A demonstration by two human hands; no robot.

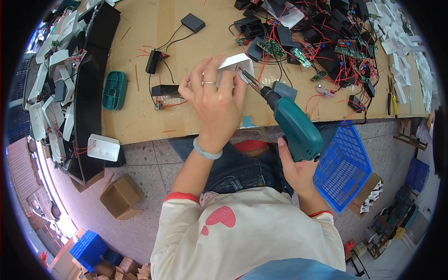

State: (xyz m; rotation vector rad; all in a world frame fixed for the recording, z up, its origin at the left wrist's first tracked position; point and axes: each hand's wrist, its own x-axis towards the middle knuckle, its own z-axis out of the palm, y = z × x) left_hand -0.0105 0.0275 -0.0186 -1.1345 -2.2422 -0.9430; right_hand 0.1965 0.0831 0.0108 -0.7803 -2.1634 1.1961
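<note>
My left hand (212, 105) is closed round a small white plastic housing (237, 59), holding it tilted over the cardboard-covered bench. Its fingertips reach into the housing's open side, and whatever lies between them is too small to make out. In my right hand (297, 173) is a green pistol-shaped power screwdriver (297, 126). Its slim metal bit points into the housing, close to the left fingertips. Left of my left hand lies a black box-shaped part (164, 90) with wires and a small board. A black block (283, 91) sits under the screwdriver's front end.
Red-wired circuit boards and black cases form a pile (322, 42) at the back right. White housings are heaped on the left (56, 93) and far right (396, 60). A green tray (115, 90) and pliers (391, 100) lie on the bench. A blue basket (343, 165) stands right of my lap.
</note>
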